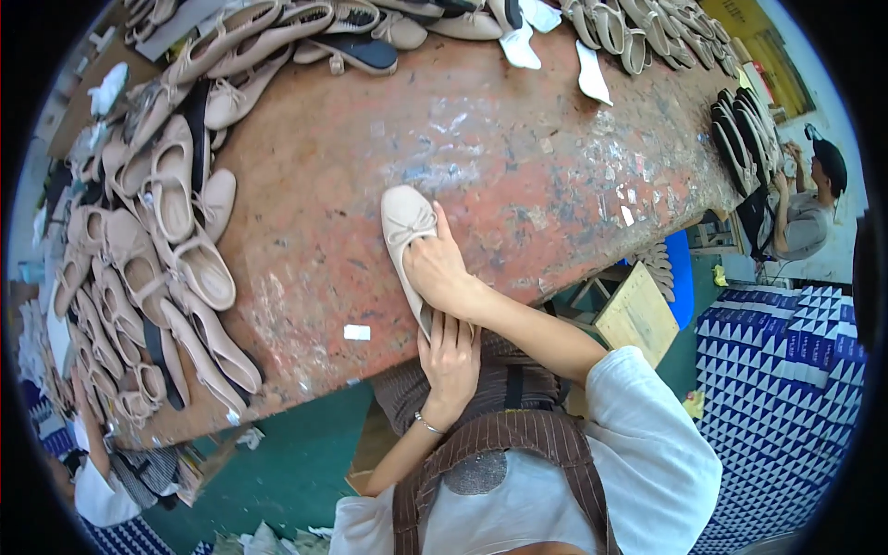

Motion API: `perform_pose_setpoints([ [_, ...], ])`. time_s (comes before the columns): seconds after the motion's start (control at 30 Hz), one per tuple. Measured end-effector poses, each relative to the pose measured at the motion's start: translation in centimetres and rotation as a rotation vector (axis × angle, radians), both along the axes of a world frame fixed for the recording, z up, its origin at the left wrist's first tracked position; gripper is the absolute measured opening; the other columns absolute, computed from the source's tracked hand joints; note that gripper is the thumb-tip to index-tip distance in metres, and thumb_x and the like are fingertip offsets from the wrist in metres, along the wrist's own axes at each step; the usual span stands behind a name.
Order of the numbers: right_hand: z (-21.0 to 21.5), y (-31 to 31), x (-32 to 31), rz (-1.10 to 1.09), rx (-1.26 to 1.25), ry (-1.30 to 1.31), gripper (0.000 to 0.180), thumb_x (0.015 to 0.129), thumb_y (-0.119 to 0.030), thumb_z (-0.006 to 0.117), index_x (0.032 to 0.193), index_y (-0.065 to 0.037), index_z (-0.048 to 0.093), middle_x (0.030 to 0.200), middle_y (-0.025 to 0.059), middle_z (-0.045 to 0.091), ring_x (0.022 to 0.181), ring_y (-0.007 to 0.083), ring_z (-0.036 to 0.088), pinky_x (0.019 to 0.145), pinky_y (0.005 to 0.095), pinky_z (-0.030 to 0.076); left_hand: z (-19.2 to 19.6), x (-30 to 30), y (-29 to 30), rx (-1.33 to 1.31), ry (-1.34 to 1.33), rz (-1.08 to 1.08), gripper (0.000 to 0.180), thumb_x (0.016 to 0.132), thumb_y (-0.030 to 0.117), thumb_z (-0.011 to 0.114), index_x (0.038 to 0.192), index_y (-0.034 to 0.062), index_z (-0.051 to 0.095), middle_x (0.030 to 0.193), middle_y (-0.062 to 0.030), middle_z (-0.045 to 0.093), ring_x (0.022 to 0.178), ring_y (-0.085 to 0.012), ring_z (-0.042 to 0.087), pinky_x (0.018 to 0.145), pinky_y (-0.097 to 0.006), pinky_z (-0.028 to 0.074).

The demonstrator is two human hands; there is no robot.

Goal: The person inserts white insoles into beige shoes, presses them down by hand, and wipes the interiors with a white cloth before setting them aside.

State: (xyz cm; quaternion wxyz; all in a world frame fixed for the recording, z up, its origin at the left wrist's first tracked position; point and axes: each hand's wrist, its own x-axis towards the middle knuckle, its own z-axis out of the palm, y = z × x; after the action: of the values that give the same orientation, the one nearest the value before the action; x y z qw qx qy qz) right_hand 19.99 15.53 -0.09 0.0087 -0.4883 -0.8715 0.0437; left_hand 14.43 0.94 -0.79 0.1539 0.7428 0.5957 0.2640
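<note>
A beige ballet flat (403,203) with a bow on its toe lies near the front edge of the worktable, toe pointing away from me. My right hand (437,270) reaches into its opening, fingers hidden inside, with the thumb along the shoe's right side by the bow. Around the heel end, my left hand (450,363) holds the same shoe, its fingers lying over the back. The heel itself is mostly covered by my hands.
Beige shoes (171,185) are heaped along the table's left side and far edge. White insole-shaped pieces (592,74) lie at the back. Dark-soled shoes stand at the right end, near a co-worker (805,208). Blue-and-white boxes (777,398) are stacked at right.
</note>
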Motion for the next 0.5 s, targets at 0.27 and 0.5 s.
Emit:
perform_pose_setpoints([
  [0.27, 8.2, 13.5, 16.7, -0.280, 0.164, 0.911, 0.051, 0.074, 0.015, 0.048, 0.118, -0.002, 0.069, 0.114, 0.0075, 0.073, 0.098, 0.0131, 0.066, 0.083, 0.0317, 0.052, 5.7, -18.9, 3.5, 0.384, -0.259, 0.469, 0.034, 0.095, 0.015, 0.063, 0.068, -0.0025, 0.051, 0.068, -0.0005, 0.049, 0.064, -0.0123, 0.041, 0.055, -0.033, 0.035],
  [0.5, -0.8, 27.8, 29.0, -0.341, 0.322, 0.592, 0.069, 0.072, 0.016, 0.052, 0.135, -0.010, 0.058, 0.147, 0.0258, 0.045, 0.139, 0.0382, 0.042, 0.111, 0.0400, 0.037, 16.9, -34.4, 19.7, 0.709, 0.689, 0.832, 0.043, 0.095, 0.020, 0.063, 0.130, -0.0041, 0.056, 0.121, -0.0187, 0.062, 0.112, -0.0259, 0.058, 0.093, -0.034, 0.047],
])
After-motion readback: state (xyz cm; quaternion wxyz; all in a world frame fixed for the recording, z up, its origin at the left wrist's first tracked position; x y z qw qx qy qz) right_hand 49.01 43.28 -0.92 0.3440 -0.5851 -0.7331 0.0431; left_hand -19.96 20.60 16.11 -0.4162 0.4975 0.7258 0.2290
